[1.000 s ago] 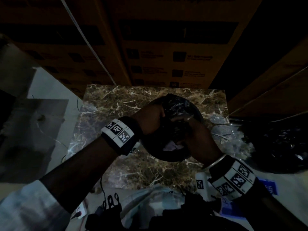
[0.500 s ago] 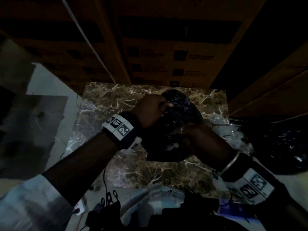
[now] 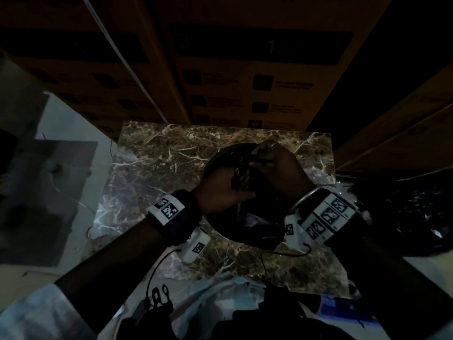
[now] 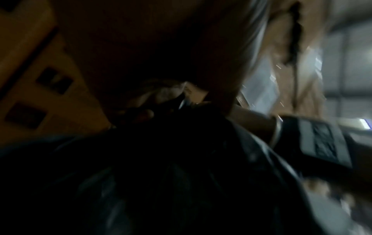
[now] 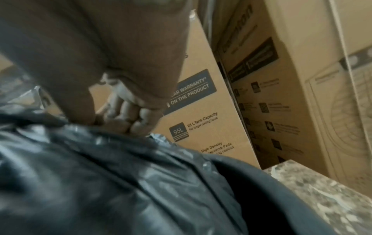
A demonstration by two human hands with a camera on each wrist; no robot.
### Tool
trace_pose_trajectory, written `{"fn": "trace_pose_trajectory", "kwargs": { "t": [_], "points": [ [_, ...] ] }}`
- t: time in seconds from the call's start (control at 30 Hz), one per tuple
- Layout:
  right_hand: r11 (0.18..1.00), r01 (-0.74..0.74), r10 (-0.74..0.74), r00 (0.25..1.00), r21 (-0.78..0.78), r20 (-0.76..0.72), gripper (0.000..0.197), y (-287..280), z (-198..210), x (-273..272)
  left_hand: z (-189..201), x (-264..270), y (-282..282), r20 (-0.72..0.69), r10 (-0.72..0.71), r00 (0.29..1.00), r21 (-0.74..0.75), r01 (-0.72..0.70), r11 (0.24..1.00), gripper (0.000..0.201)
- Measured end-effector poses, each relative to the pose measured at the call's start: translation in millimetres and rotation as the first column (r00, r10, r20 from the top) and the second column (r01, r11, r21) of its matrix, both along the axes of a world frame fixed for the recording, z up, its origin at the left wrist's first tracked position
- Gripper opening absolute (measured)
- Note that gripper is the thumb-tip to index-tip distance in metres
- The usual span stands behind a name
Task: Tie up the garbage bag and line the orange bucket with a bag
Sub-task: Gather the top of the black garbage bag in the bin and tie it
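Note:
A black garbage bag point(image 3: 259, 227) sits in a round bucket point(image 3: 212, 158) on the marble table point(image 3: 157, 168); the bucket looks dark in this light. My left hand point(image 3: 220, 190) grips the gathered bag top from the near left. My right hand point(image 3: 277, 163) pinches bunched plastic at the bucket's far rim. The two hands are close together over the bag's mouth. In the right wrist view my curled fingers point(image 5: 128, 114) hold the crinkled bag point(image 5: 100, 174). The left wrist view is dark and blurred, with the bag point(image 4: 181, 159) filling its lower half.
Tall cardboard boxes point(image 3: 245, 82) stand right behind the table, and more boxes point(image 5: 201, 111) are close beside the bucket. A second heap of black plastic point(image 3: 404, 212) lies to the right. Wrist-camera cables point(image 3: 157, 271) hang at the near table edge.
My right hand has moved from the bag's near right to the bucket's far rim, pulling plastic with it. My left hand has dropped toward me, still holding the bag top.

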State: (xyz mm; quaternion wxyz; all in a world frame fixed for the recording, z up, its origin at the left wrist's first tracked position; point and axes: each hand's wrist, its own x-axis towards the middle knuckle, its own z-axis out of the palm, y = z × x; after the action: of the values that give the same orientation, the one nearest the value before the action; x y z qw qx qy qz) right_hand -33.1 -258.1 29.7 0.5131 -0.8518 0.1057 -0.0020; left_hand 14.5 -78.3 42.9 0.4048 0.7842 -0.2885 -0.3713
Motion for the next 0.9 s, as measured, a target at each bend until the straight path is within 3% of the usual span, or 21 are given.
{"fn": "trace_pose_trajectory", "kwargs": {
  "t": [0.13,0.27,0.33,0.4,0.47,0.53,0.6,0.67,0.73,0.8,0.9],
  "points": [
    [0.987,-0.072,0.071,0.997,-0.144,-0.011,0.020,0,0,2,-15,-5,1,0.379,-0.015,0.925,0.004,0.014,1.000,0.052],
    [0.999,-0.001,-0.001,0.997,-0.037,-0.072,0.017,0,3,6,-11,-6,0,0.438,0.078,0.896,-0.012,-0.081,0.997,0.067],
    [0.996,-0.065,0.060,0.994,-0.053,-0.092,0.008,1,2,6,-7,-3,3,0.537,0.033,0.843,-0.018,-0.028,0.999,0.052],
    [0.973,-0.178,0.162,0.980,-0.145,-0.118,0.020,-1,-2,6,1,-1,5,0.556,-0.026,0.831,-0.014,0.040,0.999,0.028],
    [0.965,-0.239,0.216,0.958,-0.109,-0.188,0.015,-4,-6,5,8,5,5,0.431,-0.082,0.898,0.064,0.060,0.996,0.009],
    [0.965,-0.260,0.260,0.944,0.025,-0.202,0.010,-10,-5,4,12,12,2,0.264,-0.102,0.959,0.154,0.062,0.986,0.021],
    [0.972,-0.209,0.226,0.957,0.107,-0.183,0.016,-12,3,2,13,20,-4,0.035,0.020,0.999,0.110,-0.024,0.994,0.025],
    [0.989,-0.051,0.067,0.991,0.136,-0.116,0.018,-9,10,-4,7,25,-12,-0.134,0.170,0.976,0.014,-0.170,0.985,0.025],
    [0.992,0.123,-0.123,0.992,0.040,0.001,0.021,1,18,-16,-4,32,-21,-0.164,0.228,0.960,-0.024,-0.235,0.972,0.017],
    [0.970,0.181,-0.167,0.981,-0.162,0.099,0.047,14,23,-35,-12,36,-27,-0.195,0.309,0.931,0.049,-0.306,0.951,0.031],
    [0.893,0.081,-0.115,0.992,-0.444,-0.051,0.088,32,20,-66,-20,36,-34,-0.246,0.360,0.900,0.082,-0.350,0.933,0.033]
  ]
}}
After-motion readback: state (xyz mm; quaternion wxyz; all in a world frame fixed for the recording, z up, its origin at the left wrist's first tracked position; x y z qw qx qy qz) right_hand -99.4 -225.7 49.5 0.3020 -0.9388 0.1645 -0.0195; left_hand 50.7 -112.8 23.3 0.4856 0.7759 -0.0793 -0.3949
